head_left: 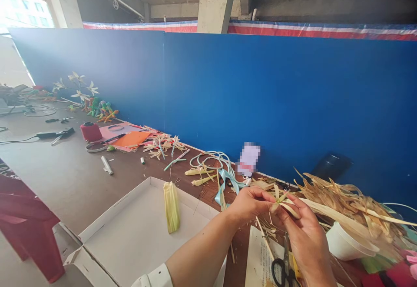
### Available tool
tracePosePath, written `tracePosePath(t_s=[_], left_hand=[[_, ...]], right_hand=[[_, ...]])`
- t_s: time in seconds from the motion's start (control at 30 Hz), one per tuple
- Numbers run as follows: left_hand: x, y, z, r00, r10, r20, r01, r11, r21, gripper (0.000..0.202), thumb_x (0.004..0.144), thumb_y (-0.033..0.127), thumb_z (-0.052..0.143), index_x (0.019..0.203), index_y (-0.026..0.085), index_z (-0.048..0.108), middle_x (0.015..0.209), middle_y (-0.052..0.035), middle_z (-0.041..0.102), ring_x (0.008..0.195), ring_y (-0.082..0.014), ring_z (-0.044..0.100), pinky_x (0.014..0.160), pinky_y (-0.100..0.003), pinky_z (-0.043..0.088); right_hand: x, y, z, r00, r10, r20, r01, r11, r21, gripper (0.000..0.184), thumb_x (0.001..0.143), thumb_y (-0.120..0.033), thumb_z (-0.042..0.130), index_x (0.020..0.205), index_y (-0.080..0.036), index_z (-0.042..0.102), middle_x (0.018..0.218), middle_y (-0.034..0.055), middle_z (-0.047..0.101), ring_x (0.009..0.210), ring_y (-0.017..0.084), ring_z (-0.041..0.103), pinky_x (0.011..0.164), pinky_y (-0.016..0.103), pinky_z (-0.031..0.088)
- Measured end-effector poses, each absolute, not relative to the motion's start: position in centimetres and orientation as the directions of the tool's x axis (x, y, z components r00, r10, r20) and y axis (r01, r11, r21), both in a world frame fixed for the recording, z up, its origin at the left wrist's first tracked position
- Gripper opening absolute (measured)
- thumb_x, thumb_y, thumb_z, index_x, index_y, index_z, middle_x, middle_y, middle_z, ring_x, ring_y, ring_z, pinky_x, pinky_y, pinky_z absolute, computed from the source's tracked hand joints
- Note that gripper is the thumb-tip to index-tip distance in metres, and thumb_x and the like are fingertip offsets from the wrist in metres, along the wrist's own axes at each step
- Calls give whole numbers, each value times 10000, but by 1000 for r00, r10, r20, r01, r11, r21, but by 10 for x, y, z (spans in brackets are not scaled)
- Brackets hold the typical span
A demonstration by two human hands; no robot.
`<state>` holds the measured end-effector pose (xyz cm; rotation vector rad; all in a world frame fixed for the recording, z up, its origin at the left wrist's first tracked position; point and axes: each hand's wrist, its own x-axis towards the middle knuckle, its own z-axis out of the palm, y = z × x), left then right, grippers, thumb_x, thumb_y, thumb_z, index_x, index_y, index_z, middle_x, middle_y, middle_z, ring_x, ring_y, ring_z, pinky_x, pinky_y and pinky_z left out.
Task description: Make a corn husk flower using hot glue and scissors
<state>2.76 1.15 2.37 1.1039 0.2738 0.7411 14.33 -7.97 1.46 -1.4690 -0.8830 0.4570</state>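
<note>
Over the table's near right part, my left hand (249,206) and my right hand (302,228) meet, fingers pinched on a small pale husk flower (279,199) with narrow petals. The fingers partly cover its base and stem. Just below my right hand lie black-handled scissors (279,271) on a printed sheet (256,252). Beyond and to the right spreads a heap of dried corn husks (352,202). One long pale husk strip reaches out from behind my right fingers. Left of my forearm, a bundle of yellow-green husk (171,207) lies in a shallow white box (130,235).
A white cup (350,241) tilts beside the husk heap. Along the blue partition (260,95) lie light-blue cords (211,156), a blurred card (249,158), and finished husk flowers (163,145). Farther left stand a red thread spool (91,131) and a red stool (29,226).
</note>
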Motion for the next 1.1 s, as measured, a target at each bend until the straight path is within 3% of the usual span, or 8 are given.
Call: tracePosePath(t_s=[0.13,0.37,0.53,0.73,0.83,0.97,1.1], left_hand=[[27,14,20,728,665,165,-420,241,875,407,464,427,819,668,116,652,678,-4,581,616,-95,500,645,-251,385],[29,22,18,609,760,225,-335,-10,942,344,473,435,814,594,144,674,698,-9,566,696,-114,499,680,-248,384],[33,26,8,564,769,301,-344,-112,932,320,503,434,806,586,150,684,666,-17,565,675,-119,492,667,-255,388],[36,26,3,551,767,330,-324,-168,931,190,552,320,799,615,165,709,668,-18,578,694,-123,509,678,-250,399],[37,25,-1,569,749,339,-315,-183,931,139,583,277,779,642,167,720,706,-26,596,708,-123,527,669,-244,411],[38,25,-5,606,712,355,-336,-175,925,147,614,284,755,673,152,725,741,-47,615,702,-127,547,644,-239,432],[39,24,-7,627,707,327,-323,-147,935,160,618,288,745,685,144,725,741,-48,626,672,-120,547,628,-234,434]], right_hand=[[140,-79,15,605,763,227,232,104,-967,676,647,-478,735,1242,-255,502,996,41,669,776,186,621,692,279,501],[149,-77,8,700,674,235,182,149,-972,588,655,-479,726,1161,-210,595,1008,53,664,693,142,574,633,247,490],[151,-78,9,737,653,176,3,258,-966,495,676,-414,734,1115,-212,624,1030,43,649,631,85,520,614,196,476],[142,-80,22,711,696,101,-151,291,-945,474,695,-454,710,1099,-220,629,1015,37,628,601,70,484,535,168,468],[141,-81,23,687,726,38,-192,232,-954,532,659,-458,740,1128,-241,614,1014,27,621,629,76,497,522,162,469],[141,-80,21,701,713,-5,-192,181,-965,473,550,-405,819,953,-210,665,961,11,625,701,96,534,509,137,458],[140,-79,20,725,689,16,-161,192,-968,424,508,-373,843,848,-200,661,847,-15,629,631,76,517,495,132,447]])
